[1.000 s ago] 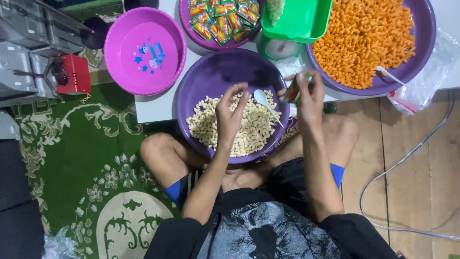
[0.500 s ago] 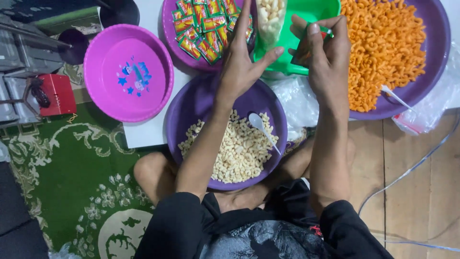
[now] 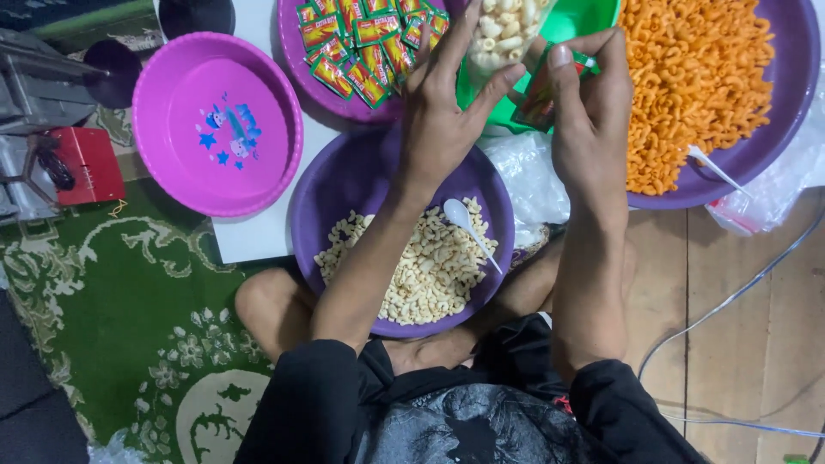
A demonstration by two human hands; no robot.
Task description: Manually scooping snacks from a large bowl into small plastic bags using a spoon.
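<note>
My left hand [image 3: 443, 112] reaches over the purple bowl [image 3: 344, 185] of pale puffed snacks and grips a clear bag of pale snacks [image 3: 503, 34] that stands in a green tray [image 3: 589, 19]. My right hand [image 3: 589, 112] pinches a small green and red sachet [image 3: 540, 96] just right of that bag. A white spoon [image 3: 468, 228] lies on the pale snacks. More sachets of the same kind fill a purple bowl of sachets [image 3: 357, 43] at the top.
An empty pink bowl [image 3: 215, 125] sits at the left on the white table [image 3: 258, 232]. A large purple bowl of orange curls [image 3: 713, 86] with a white spoon [image 3: 713, 167] is at the right. Clear plastic bags [image 3: 533, 185], a red box [image 3: 82, 163], green carpet [image 3: 129, 326], wooden floor [image 3: 748, 344] and a cable [image 3: 730, 301] surround me.
Both hands rose from over the pale-snack bowl to the green tray. My left hand took hold of the clear bag; my right kept the sachet and brought it beside the bag.
</note>
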